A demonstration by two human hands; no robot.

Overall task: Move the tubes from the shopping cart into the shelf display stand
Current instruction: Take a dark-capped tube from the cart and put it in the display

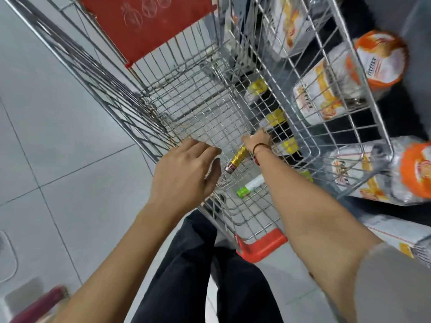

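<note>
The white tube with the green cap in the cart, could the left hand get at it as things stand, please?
Probably yes: the left hand hovers open above the cart, and the white tube lies uncovered just beside the right forearm.

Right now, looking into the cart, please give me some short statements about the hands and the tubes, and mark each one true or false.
1. The right hand is reaching down into the shopping cart. True.
2. A gold tube sits just beside the right hand, inside the cart. True.
3. The left hand is holding a tube. False: its fingers are spread and it holds nothing.
4. The white tube with the green cap is already on the shelf. False: it lies in the cart, near the right forearm.
5. The cart's child-seat flap is blue. False: it is red.
</note>
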